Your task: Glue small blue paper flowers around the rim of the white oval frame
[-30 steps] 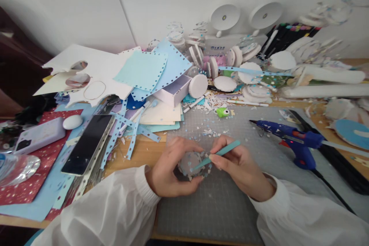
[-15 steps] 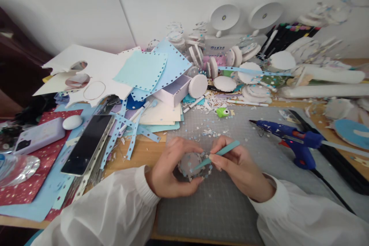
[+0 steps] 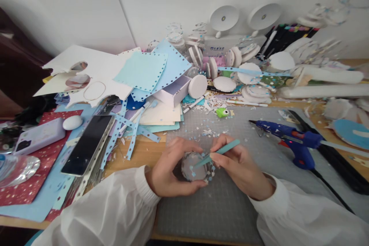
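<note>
My left hand (image 3: 168, 171) curls its fingers and thumb round a small round piece (image 3: 188, 171), greyish and partly see-through, its edge dotted with tiny blue and white stars. Teal tweezers (image 3: 223, 150) are pinched in my right hand (image 3: 240, 167), with their points down over the round piece. Whether the tips grip a star is too small to tell. Both hands are low over the grey cutting mat (image 3: 207, 215). Small paper stars (image 3: 207, 132) lie scattered just beyond them.
On the right rests a blue glue gun (image 3: 291, 136) with its cord. A phone (image 3: 88, 144), blue paper strips (image 3: 134, 138) and punched sheets (image 3: 141, 67) crowd the left. Behind stand an open lilac box (image 3: 174, 96), white discs (image 3: 225, 83) and a green clip-like piece (image 3: 221, 112).
The round piece has turned slightly in my left hand and shows its flat face more plainly. The tweezers' tips have shifted a little to the left. Nothing else has visibly moved.
</note>
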Available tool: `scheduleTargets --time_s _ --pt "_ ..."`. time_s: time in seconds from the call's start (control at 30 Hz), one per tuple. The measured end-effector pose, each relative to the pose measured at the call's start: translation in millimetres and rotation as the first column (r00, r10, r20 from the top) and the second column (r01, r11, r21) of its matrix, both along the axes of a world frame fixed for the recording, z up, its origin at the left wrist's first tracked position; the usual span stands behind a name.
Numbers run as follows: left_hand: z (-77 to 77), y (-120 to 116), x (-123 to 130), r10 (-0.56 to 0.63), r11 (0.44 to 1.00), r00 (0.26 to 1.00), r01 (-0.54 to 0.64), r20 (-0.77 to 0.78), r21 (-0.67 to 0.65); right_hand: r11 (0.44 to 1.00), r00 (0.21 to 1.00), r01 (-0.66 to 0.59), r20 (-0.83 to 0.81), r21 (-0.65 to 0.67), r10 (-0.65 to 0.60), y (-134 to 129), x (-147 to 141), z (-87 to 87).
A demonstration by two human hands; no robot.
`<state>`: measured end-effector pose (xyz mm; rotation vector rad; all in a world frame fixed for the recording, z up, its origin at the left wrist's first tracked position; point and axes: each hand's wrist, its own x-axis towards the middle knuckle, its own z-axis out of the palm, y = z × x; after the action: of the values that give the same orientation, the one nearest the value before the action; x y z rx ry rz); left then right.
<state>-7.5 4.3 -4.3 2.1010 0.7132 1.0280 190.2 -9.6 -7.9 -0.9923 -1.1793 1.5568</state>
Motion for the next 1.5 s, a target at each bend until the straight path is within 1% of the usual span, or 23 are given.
scheduleTargets --time_s 0.13,0.33,0.43,0.53,0.67,0.73,0.77,0.83,0.9,0.93,0.97,1.0,1.03,1.07,1.1,1.13,1.17,1.2,1.23,1.3,1.43,1.5 --pt "1.6 1 0 0.0 1.0 1.0 0.0 0.01 0.0 1.0 1.0 -0.013 -0.005 -0.003 0.013 0 0 0.4" --pt "1.5 0 1 0.004 1.0 1.0 -0.005 -0.01 -0.028 0.999 1.0 0.029 0.01 0.034 -0.029 0 1 -3.7" --pt "0.9 0 0 0.004 0.999 0.999 -0.006 -0.033 -0.039 0.999 0.999 0.042 0.01 0.03 -0.042 0 0 -4.3" --pt "1.1 0 0 0.003 0.999 0.999 -0.006 -0.051 -0.046 0.997 0.996 0.071 -0.06 -0.003 -0.071 1 -1 -0.5" --pt "1.2 -1 1 0.019 0.997 0.996 -0.024 -0.083 -0.067 0.986 0.96 0.131 -0.235 -0.104 -0.152 9 3 10.6" --pt "0.8 -1 1 0.037 0.996 0.994 -0.046 -0.099 -0.082 0.977 0.942 0.177 -0.267 -0.122 -0.204 13 6 15.5" --pt "0.5 -1 1 0.045 0.995 0.993 -0.055 -0.108 -0.089 0.972 0.936 0.207 -0.267 -0.111 -0.23 15 8 17.1" --pt "0.5 0 1 0.055 0.994 0.991 -0.067 -0.124 -0.092 0.963 0.931 0.266 -0.246 -0.051 -0.27 17 12 18.4" --pt "1.0 0 2 0.068 0.993 0.988 -0.08 -0.137 -0.082 0.948 0.933 0.313 -0.206 0.061 -0.295 18 15 17.8" --pt "1.4 1 3 0.08 0.993 0.986 -0.091 -0.146 -0.074 0.926 0.931 0.348 -0.166 0.144 -0.324 17 16 17.3" --pt "1.8 1 3 0.092 0.992 0.984 -0.104 -0.155 -0.066 0.887 0.922 0.388 -0.104 0.251 -0.373 16 17 16.7" --pt "2.1 2 4 0.104 0.992 0.981 -0.115 -0.164 -0.058 0.832 0.902 0.406 -0.02 0.377 -0.431 14 17 16.3" --pt "2.4 2 4 0.113 0.991 0.979 -0.123 -0.171 -0.048 0.772 0.873 0.377 0.082 0.512 -0.481 12 18 16.0" --pt "2.5 2 4 0.117 0.992 0.978 -0.125 -0.174 -0.036 0.716 0.839 0.288 0.194 0.636 -0.509 10 18 15.7" --pt "2.5 2 4 0.117 0.992 0.979 -0.122 -0.167 -0.023 0.668 0.803 0.15 0.304 0.729 -0.513 8 18 15.4" --pt "2.4 2 4 0.114 0.993 0.982 -0.117 -0.152 -0.011 0.632 0.77 -0.003 0.404 0.775 -0.493 6 18 14.8" --pt "2.1 2 4 0.11 0.994 0.985 -0.111 -0.132 0.0 0.61 0.743 -0.143 0.492 0.78 -0.455 5 18 14.0" --pt "1.8 2 4 0.103 0.995 0.989 -0.103 -0.109 0.01 0.599 0.718 -0.246 0.559 0.762 -0.416 4 17 13.0" --pt "1.4 2 3 0.094 0.996 0.992 -0.093 -0.087 0.017 0.602 0.698 -0.311 0.606 0.736 -0.381 4 16 11.8" --pt "0.5 2 3 0.072 0.997 0.996 -0.071 -0.05 0.024 0.645 0.682 -0.368 0.666 0.669 -0.302 3 14 9.7" --pt "-0.6 2 2 0.037 0.999 0.999 -0.037 0.005 0.021 0.74 0.72 -0.394 0.684 0.544 -0.12 1 11 11.7" --pt "-0.4 2 2 0.04 0.999 0.999 -0.04 0.028 0.019 0.805 0.745 -0.382 0.666 0.455 -0.023 1 10 16.6"
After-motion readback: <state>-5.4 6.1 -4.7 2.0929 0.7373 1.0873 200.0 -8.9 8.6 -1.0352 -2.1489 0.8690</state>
